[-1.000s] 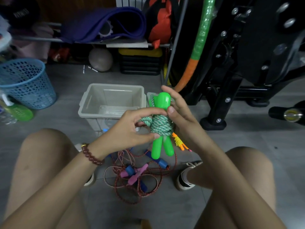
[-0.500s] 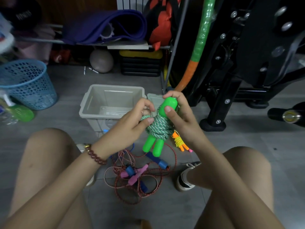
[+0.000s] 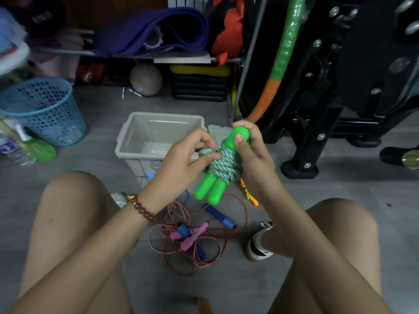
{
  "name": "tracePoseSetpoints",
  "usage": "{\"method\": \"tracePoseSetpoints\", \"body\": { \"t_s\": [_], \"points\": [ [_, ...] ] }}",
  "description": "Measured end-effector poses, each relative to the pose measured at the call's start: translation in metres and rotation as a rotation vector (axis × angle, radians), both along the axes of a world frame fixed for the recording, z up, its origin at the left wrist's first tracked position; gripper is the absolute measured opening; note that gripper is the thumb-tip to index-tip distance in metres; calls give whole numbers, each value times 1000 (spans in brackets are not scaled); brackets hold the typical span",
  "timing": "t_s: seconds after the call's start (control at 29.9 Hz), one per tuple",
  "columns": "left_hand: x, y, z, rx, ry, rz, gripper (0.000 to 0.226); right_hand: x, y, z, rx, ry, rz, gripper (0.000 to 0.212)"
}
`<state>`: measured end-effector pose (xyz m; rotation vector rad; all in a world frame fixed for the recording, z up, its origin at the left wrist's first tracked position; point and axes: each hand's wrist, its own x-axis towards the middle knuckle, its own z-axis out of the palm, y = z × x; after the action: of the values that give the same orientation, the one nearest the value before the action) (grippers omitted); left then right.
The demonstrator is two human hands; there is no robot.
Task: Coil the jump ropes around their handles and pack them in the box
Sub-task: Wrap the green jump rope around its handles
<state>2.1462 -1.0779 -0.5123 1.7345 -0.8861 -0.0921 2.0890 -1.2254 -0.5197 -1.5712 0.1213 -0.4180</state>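
Green rope (image 3: 223, 164) gripped in both hands (image 3: 181, 164) (image 3: 251, 155); box (image 3: 127, 141) behind seemingly empty.

One head-worn wide-angle camera is looking forward and down, close over both hands, knees and the grey floor (image 3: 340, 223).

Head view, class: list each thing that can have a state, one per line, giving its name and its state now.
green jump rope: cord coiled around its paired handles, held in both hands
left hand: pinching the cord at the coil
right hand: gripping the handles' upper end
box: open, no rope inside
red jump rope: uncoiled, tangled on the floor
blue basket: upright
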Motion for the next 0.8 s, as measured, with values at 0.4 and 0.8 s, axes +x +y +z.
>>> {"method": "tracePoseSetpoints", "body": {
  "t_s": [0.4, 0.8],
  "points": [
    [7, -2, -8, -92, -72, -115, 23, 0, -2, -1, 69, 14, -23, 17],
    [-1, -6, -10, -159, -280, 71, 10, 1, 4, 0, 19, 38, -146, 22]
  ]
}}
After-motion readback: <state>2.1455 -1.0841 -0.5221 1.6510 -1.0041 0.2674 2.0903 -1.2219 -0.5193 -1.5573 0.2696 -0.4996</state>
